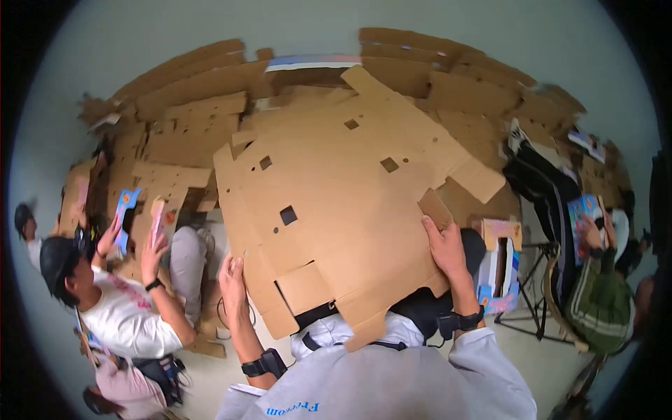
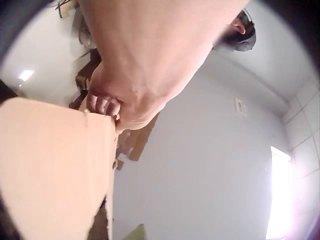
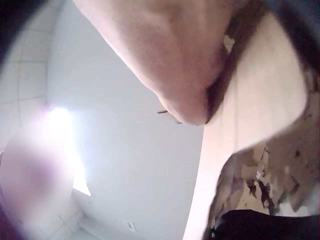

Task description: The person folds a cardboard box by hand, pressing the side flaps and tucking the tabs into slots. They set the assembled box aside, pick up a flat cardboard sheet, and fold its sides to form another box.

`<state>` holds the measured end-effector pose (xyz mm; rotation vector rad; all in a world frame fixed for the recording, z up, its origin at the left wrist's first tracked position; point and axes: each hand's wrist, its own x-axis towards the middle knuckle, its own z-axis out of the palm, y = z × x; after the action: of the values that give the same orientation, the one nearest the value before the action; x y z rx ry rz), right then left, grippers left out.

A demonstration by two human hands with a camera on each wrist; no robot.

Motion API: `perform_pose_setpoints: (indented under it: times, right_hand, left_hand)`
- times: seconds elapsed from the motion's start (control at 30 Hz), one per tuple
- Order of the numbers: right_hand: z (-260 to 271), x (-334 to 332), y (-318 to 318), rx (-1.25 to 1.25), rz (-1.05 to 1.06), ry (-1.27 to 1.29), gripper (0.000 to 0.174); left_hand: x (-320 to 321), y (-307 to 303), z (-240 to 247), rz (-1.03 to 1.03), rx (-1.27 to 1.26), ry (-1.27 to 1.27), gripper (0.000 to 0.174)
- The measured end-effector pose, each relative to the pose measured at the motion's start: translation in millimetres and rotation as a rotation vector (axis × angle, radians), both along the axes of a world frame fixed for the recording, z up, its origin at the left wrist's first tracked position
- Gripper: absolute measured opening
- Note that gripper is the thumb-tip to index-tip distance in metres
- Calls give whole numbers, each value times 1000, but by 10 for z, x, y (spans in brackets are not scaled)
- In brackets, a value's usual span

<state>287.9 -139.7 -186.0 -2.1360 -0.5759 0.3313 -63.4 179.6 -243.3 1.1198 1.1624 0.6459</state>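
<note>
While both hands are gripping it, the sheet [image 1: 329, 192] is stretching out in front of the grey shirt [image 1: 392, 385], near edge sitting close to it. Left hand [image 1: 236, 282] is holding the left edge; fingers are curling at the border. Right hand [image 1: 446, 246] is clamping the right edge beside a small flap [image 1: 435, 208], thumb showing on top; its other fingers are mostly hiding, so their exact curl can't be told. Square and round holes are dotting the sheet. Printed box [image 1: 497, 302] is sitting right of the person, near the right wrist. More cardboard [image 1: 469, 91] is lying beyond the far edge. Over on the left, a neighbour [image 1: 133, 315] is holding a blue piece [image 1: 126, 199] and a pink piece [image 1: 157, 220].
</note>
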Motion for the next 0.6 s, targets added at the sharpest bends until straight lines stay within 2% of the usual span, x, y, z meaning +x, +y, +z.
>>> perform_pose_setpoints:
  times: [0.07,0.1,0.17,0.2,0.3,0.33,0.4,0.43,0.53,0.57,0.6]
  right_hand:
    - [485,-140,-127,-199,14,24,42]
    - [538,-209,-250,-219,28,-82,43]
    - [596,-304,-503,-237,-39,-47,44]
    - [622,-360,-606,-241,-67,-25,45]
    - [628,-501,-768,-496,-93,-31,42]
    - [606,-538,-782,-559,-100,-17,40]
    - [595,-562,-771,-495,-161,10,36]
    - [594,-578,-754,-464,-190,24,34]
    - [652,-675,-643,-608,-197,-5,32]
    - [645,-689,-649,-618,-163,-12,31]
    - [630,-713,-661,-629,-129,-17,30]
  left_hand:
    - [188,-8,-152,52,38,-30,43]
    - [326,-58,135,-79,159,87,45]
    - [530,-65,344,-318,556,380,52]
    - [685,-138,644,-470,934,534,57]
    - [839,-117,969,-993,976,415,64]
    - [888,-186,1018,-1050,1026,446,65]
    - [1028,-419,1110,-1162,1137,513,68]
    - [1022,-490,1092,-1165,1178,560,76]
    - [964,-701,1078,-1146,1228,586,87]
    - [924,-736,986,-1132,1252,621,98]
    - [927,-770,921,-1113,1262,577,95]
